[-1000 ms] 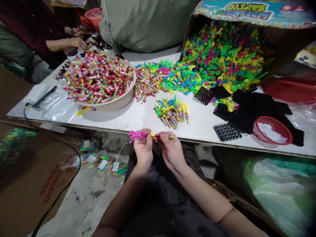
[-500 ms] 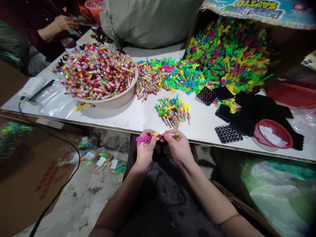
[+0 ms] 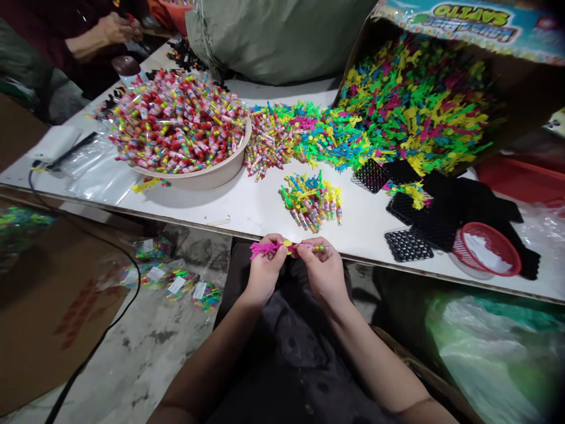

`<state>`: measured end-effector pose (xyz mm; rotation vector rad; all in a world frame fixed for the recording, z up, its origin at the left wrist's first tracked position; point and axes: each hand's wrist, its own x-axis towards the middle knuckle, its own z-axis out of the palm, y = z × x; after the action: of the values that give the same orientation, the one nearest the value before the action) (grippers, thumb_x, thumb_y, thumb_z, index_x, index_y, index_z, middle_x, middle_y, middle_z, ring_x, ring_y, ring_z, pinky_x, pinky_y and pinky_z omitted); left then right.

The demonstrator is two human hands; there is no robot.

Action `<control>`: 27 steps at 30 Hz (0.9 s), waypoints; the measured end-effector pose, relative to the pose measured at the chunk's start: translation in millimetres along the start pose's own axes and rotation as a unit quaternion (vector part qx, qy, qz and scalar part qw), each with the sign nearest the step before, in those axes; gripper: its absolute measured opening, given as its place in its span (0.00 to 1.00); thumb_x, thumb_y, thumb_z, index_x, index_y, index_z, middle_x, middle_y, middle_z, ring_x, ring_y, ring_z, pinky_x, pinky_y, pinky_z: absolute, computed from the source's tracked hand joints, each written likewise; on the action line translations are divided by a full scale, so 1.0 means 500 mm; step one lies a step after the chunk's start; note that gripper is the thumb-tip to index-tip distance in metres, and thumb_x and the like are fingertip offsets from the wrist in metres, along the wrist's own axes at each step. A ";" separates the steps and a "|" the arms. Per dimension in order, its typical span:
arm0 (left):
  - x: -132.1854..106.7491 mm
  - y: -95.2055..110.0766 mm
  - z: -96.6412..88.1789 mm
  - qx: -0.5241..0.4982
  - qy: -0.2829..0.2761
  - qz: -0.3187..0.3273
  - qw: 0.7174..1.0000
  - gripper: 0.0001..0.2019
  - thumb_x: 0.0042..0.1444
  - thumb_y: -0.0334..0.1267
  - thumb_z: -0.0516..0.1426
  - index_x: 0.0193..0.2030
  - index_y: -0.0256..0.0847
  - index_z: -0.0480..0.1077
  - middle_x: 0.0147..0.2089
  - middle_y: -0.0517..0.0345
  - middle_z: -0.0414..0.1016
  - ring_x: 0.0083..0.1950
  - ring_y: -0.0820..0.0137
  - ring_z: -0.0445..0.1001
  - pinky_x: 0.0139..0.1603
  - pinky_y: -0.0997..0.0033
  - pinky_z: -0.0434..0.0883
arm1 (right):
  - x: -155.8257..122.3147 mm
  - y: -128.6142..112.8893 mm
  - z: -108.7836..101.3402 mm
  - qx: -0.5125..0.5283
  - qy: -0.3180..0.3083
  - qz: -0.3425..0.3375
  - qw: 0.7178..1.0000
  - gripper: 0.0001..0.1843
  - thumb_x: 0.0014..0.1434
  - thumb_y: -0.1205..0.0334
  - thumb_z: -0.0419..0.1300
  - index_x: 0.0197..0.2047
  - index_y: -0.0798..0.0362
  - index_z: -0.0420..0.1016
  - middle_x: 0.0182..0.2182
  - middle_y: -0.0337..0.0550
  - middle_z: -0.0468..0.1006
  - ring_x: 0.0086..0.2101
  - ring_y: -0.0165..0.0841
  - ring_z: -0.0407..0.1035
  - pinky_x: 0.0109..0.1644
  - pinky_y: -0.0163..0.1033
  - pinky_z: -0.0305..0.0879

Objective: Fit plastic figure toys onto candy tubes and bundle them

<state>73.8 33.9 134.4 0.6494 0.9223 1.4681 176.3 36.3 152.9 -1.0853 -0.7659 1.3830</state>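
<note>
1. Left hand [image 3: 263,272] sits just off the near table edge, over the lap, thumb and fingers pinched on a pink plastic figure [image 3: 261,248] that sticks out to the left.
2. Right hand [image 3: 323,271] is just beside it, fingertips pinched on a candy tube [image 3: 314,248] lying level and pointing right.
3. A small yellow cap [image 3: 287,242] sits between the two hands, where figure and tube meet. Can't tell if the parts are fully seated.
4. White table [image 3: 247,206] runs left to right ahead of the hands.
5. Small pile of assembled pieces [image 3: 311,200] lies on the table just beyond the hands.
6. Beige basin [image 3: 212,175], far left, is heaped with candy tubes.
7. A loose spread of tubes and figures [image 3: 291,135] runs from the basin to the right, up to the tipped cardboard box [image 3: 507,88], which spills bright figures onto the table.
8. Black grid trays [image 3: 408,244] lie right of the small pile, several overlapping; a red basket [image 3: 488,250] sits against them near the right edge.
9. Clear plastic bags [image 3: 97,176] lie at the left end of the table; filled bags [image 3: 176,285] are on the floor below.
10. Another person's hands [image 3: 115,26] are at the far left corner, well apart.
</note>
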 end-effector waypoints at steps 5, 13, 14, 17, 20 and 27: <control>0.012 -0.003 -0.009 0.046 0.011 -0.001 0.999 0.08 0.48 0.37 0.60 0.32 0.40 0.65 0.31 0.62 0.66 0.34 0.76 0.65 0.39 0.78 0.63 | 0.020 0.002 -0.011 -0.071 -0.011 0.011 0.997 0.10 0.45 0.58 0.66 0.29 0.53 0.71 0.24 0.36 0.76 0.27 0.28 0.70 0.34 0.34 0.65; 0.037 -0.014 -0.060 0.128 -0.039 -0.069 0.989 0.12 0.49 0.37 0.58 0.41 0.40 0.62 0.35 0.62 0.66 0.38 0.75 0.67 0.43 0.75 0.63 | 0.065 0.014 -0.070 -0.247 -0.204 0.054 0.946 0.13 0.47 0.54 0.64 0.34 0.53 0.72 0.31 0.40 0.76 0.33 0.32 0.69 0.38 0.37 0.65; 0.038 -0.016 -0.068 0.155 -0.067 -0.082 0.982 0.16 0.49 0.37 0.58 0.44 0.41 0.61 0.37 0.61 0.67 0.39 0.74 0.68 0.45 0.74 0.63 | 0.070 0.010 -0.084 -0.267 -0.230 0.056 0.934 0.13 0.49 0.54 0.63 0.36 0.53 0.73 0.33 0.41 0.77 0.35 0.32 0.70 0.41 0.38 0.65; 0.043 -0.019 -0.088 0.247 -0.151 -0.099 0.952 0.26 0.46 0.34 0.59 0.53 0.42 0.57 0.44 0.57 0.69 0.43 0.72 0.68 0.47 0.70 0.63 | 0.096 -0.016 -0.139 -0.320 -0.260 0.052 0.910 0.14 0.51 0.54 0.61 0.39 0.52 0.74 0.38 0.43 0.77 0.39 0.34 0.70 0.46 0.41 0.64; 0.053 -0.020 -0.104 0.332 -0.176 -0.076 0.924 0.22 0.50 0.36 0.56 0.53 0.41 0.58 0.48 0.52 0.68 0.40 0.72 0.69 0.45 0.69 0.65 | 0.137 -0.038 -0.212 -0.308 -0.137 0.017 0.941 0.18 0.52 0.51 0.60 0.43 0.52 0.73 0.40 0.45 0.77 0.40 0.36 0.71 0.48 0.43 0.64; 0.128 0.002 -0.136 0.523 -0.159 0.124 0.828 0.11 0.57 0.37 0.49 0.46 0.41 0.65 0.46 0.52 0.69 0.46 0.68 0.67 0.50 0.64 0.63 | 0.217 0.018 -0.327 -0.503 0.154 -0.158 0.836 0.25 0.55 0.51 0.52 0.50 0.58 0.72 0.46 0.56 0.74 0.49 0.45 0.66 0.54 0.51 0.60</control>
<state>8.9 85.8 91.3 1.8174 1.3826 0.9039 333.6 117.6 67.9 -1.8171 -1.4095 0.4240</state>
